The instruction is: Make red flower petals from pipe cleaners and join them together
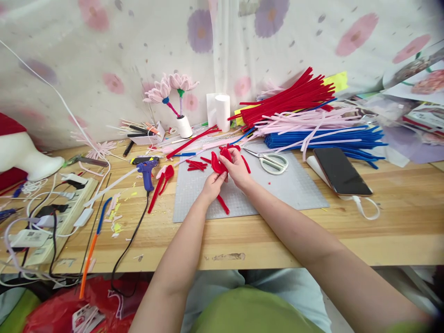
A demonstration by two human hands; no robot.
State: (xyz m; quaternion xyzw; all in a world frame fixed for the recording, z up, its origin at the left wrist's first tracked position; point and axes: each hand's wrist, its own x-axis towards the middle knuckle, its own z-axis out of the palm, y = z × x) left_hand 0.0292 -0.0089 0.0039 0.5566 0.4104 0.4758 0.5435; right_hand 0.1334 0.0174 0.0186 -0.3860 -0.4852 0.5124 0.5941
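Note:
Both my hands meet over the grey cutting mat (298, 189) at the middle of the wooden table. My left hand (212, 185) is closed around the stem end of a red pipe-cleaner flower piece (219, 164), whose tail hangs down past my wrist. My right hand (237, 167) pinches the red looped petals at the top of the same piece. Loose red petal loops (196, 164) lie on the mat just left of my hands. White-handled scissors (272, 161) rest on the mat to the right.
A blue glue gun (146, 170) stands left of the mat beside a power strip (52, 217) with tangled cables. Red (291, 99), pink and blue (326, 138) pipe-cleaner bundles pile up at the back right. A phone (342, 171) lies right. Finished pink flowers (171, 90) stand behind.

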